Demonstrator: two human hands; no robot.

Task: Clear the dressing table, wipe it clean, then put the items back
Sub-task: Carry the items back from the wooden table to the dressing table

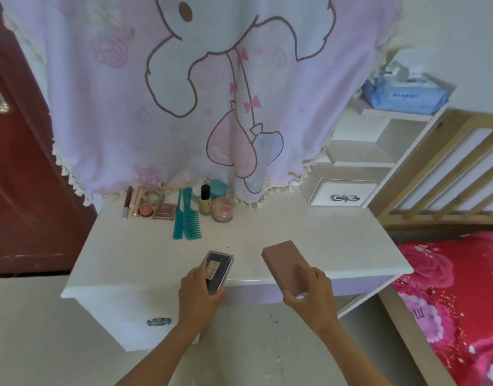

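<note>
My left hand (196,298) grips a clear case with a dark inside (218,270) over the front edge of the white dressing table (323,240). A flat pink box (285,266) is held by my right hand (313,296) just to the right, also at the front edge. Along the back of the table stand two teal combs (187,215), a small bottle with a black cap (205,200), a round pink jar (222,209), a teal jar (218,188), a pink compact (164,211), a small red pot (146,210) and lip tubes (131,201).
A pink cartoon cloth (212,93) hangs over the mirror behind the table. White shelves with a small drawer (344,196) stand at the right, with a blue tissue pack (403,96) on top. A red door (22,190) is left, a wooden bed frame (434,168) and red floral bedding (456,302) right.
</note>
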